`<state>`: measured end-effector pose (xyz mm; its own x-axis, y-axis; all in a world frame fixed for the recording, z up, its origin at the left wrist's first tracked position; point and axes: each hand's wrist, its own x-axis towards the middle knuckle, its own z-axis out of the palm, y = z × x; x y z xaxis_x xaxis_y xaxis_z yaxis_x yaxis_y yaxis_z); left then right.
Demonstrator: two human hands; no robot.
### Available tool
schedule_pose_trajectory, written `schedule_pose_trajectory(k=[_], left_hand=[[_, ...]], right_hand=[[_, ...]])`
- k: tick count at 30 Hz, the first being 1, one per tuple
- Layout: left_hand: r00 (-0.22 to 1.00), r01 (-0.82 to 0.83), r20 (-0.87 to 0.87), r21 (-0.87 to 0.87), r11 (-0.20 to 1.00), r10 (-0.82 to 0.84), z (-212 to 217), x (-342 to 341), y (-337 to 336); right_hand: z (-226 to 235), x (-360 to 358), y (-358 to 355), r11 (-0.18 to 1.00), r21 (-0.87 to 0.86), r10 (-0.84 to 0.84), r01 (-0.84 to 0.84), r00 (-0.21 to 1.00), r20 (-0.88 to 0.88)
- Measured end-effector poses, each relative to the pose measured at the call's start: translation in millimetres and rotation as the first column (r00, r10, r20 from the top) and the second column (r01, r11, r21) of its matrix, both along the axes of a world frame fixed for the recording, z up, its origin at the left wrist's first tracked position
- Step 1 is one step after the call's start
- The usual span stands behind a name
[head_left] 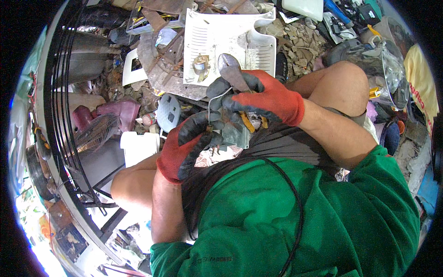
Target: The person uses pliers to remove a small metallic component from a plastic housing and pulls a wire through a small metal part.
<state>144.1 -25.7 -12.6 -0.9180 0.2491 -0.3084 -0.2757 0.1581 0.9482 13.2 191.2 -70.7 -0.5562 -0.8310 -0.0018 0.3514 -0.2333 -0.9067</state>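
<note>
My right hand, in a red and black glove, is closed around a hand tool with a dull grey metal head pointing up and away. Yellow pieces showing below that hand look like handles, though the join is hidden. My left hand, gloved alike, pinches a thin pale wire. The wire rises from its fingers and bends across toward the right hand's fingertips. Beneath both hands, a grey-green box-shaped part lies near my lap, partly covered.
Beyond my hands, a white slotted plastic casing carries a small round metal motor. Broken chips lie to its right. A black metal rack stands at left, near maroon plastic and a white container. Clear plastic lies at right.
</note>
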Motion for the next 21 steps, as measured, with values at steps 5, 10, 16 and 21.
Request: schedule_pose_trajectory(k=[5,10,16,21], left_hand=[[0.958,-0.172,0.255,0.143,0.975,0.132,4,3,-1],[0.92,-0.242,0.35,0.152,0.958,0.177,5,5,0],[0.937,-0.259,0.293,0.222,0.94,0.189,3,10,-1],[0.886,-0.369,0.388,0.258,0.893,0.254,-1,12,-4]], right_hand=[[17,-2,1,0.983,0.185,0.004,0.002,1.0,-0.028],[12,-4,2,0.995,0.087,0.065,-0.055,0.991,-0.113],[11,0,3,0.992,0.118,0.052,-0.039,0.993,-0.105],[14,2,9,0.969,0.235,0.102,-0.072,0.988,-0.119]])
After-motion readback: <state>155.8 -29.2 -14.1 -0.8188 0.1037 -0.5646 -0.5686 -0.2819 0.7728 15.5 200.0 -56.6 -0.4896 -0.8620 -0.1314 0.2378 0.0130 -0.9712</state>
